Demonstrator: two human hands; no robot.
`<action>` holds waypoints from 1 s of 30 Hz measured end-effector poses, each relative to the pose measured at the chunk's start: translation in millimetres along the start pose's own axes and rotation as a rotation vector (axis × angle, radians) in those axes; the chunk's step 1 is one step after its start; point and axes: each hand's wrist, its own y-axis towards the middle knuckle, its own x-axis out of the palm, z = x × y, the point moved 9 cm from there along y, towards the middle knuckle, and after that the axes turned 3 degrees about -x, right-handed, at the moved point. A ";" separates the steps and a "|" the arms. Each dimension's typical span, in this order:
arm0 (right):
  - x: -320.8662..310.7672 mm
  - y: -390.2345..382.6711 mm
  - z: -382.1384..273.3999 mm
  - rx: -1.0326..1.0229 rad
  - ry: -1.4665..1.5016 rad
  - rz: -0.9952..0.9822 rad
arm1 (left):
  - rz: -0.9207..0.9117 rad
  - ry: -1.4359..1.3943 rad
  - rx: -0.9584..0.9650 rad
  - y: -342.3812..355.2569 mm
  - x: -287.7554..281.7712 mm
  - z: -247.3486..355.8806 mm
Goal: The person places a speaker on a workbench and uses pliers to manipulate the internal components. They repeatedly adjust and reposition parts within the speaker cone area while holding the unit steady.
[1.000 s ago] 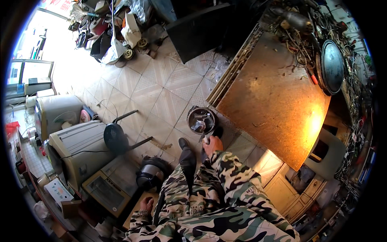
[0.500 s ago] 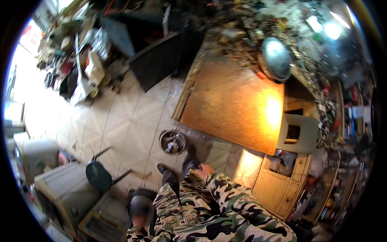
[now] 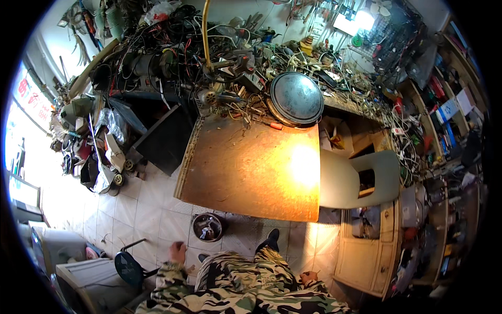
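My left hand (image 3: 178, 253) is held out low over the floor, to the left of my knees. Its fingers are loosely bent and apart, and I see nothing in them. Beside my right thigh, my right hand (image 3: 308, 277) is curled closed; whether it holds anything small is hidden. Both sleeves are camouflage cloth. Nearest my left hand are a round bin (image 3: 207, 240) with scraps in it and a dark round-seated stool (image 3: 129, 269). Ahead of me stands a worn wooden workbench (image 3: 235, 167), lit brightly at its right side.
A round metal-topped object (image 3: 296, 98) and tangled wires (image 3: 251, 107) lie at the bench's back. A grey plastic chair (image 3: 340, 180) stands at its right, above a wooden cabinet (image 3: 361, 256). An open dark panel (image 3: 164, 138) juts out at left. Shelves (image 3: 444, 110) line the right.
My view has turned toward the bench, which now sits more squarely ahead. My left hand has come forward beside my knees; a blurred dark shape near it earlier no longer shows. My right hand is now beside my thigh.
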 end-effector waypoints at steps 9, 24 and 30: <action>-124.6 97.2 -125.9 -0.282 0.255 0.022 | -0.338 0.257 0.264 -44.3 235.0 336.0; -143.3 68.3 -393.0 -0.781 0.012 -0.058 | -0.490 0.437 0.156 -31.1 296.0 350.8; -145.9 32.3 -511.6 -1.115 -0.284 -0.077 | -0.446 0.478 -0.031 -35.0 299.3 340.6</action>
